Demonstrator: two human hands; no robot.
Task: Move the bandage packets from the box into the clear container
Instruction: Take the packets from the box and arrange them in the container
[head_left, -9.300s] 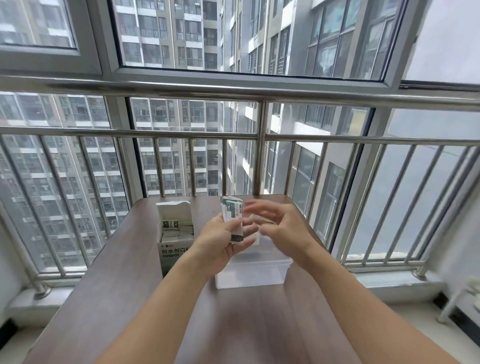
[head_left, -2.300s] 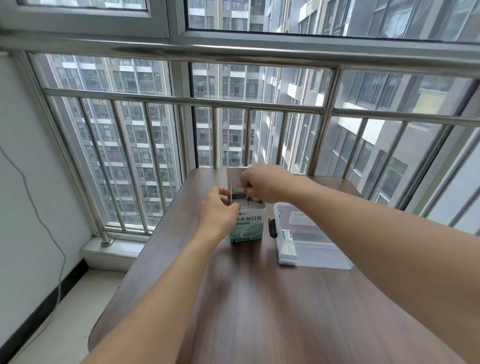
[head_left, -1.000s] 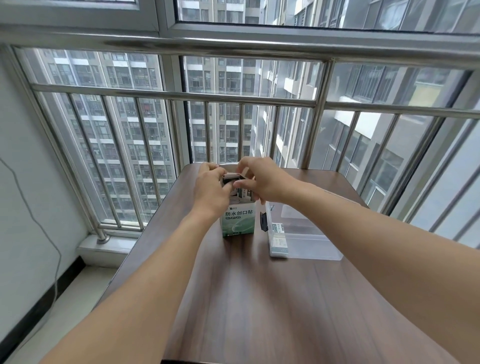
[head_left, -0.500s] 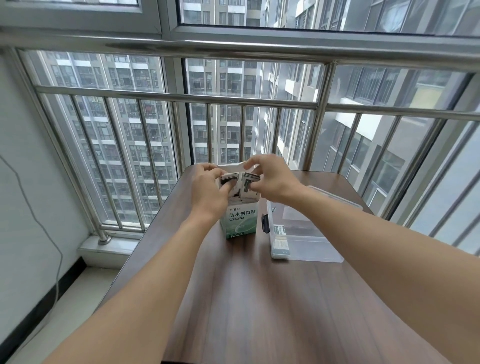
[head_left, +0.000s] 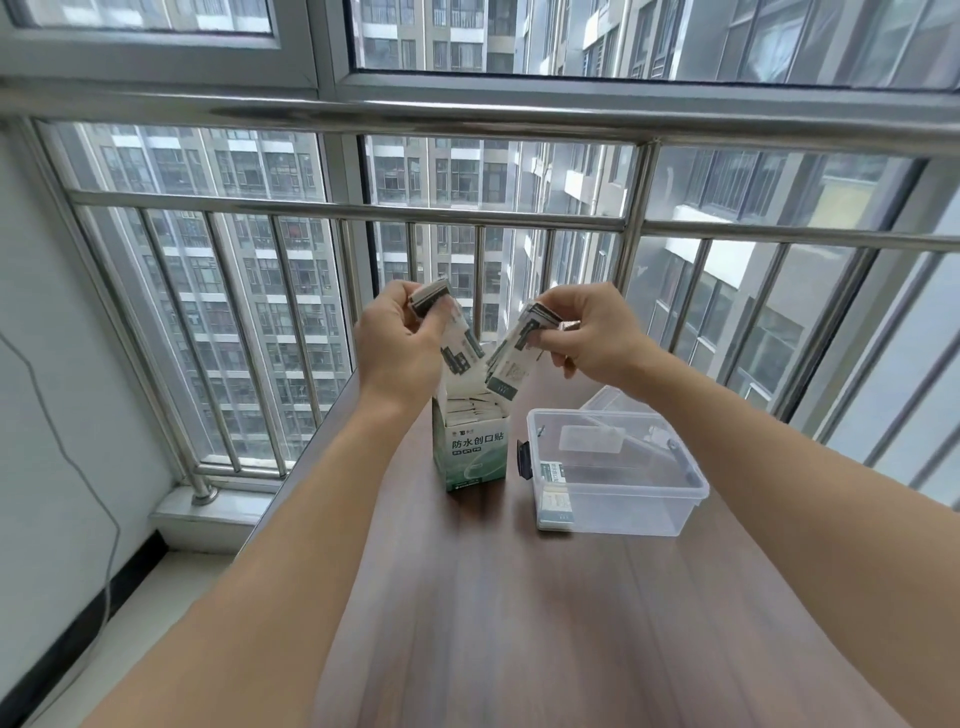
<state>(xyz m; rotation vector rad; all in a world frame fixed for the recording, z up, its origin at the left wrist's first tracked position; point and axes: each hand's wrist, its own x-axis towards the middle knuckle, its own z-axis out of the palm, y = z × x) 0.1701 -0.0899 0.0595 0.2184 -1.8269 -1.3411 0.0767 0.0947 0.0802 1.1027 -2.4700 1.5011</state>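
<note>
Above the one open box, each hand pinches a bunch of bandage packets: left hand, right hand. One clear container stands just right of the box, some packets inside.

You have two hands in view: your left hand grips one bunch of packets, and your right hand grips a second bunch. How many single packets are in each bunch, you cannot count (they overlap too much). On the one table stands one box, open, with more packets inside, number unclear. Beside it is one clear container, and in it you see a small stack of packets (perhaps two or three), and one lid behind it.
</note>
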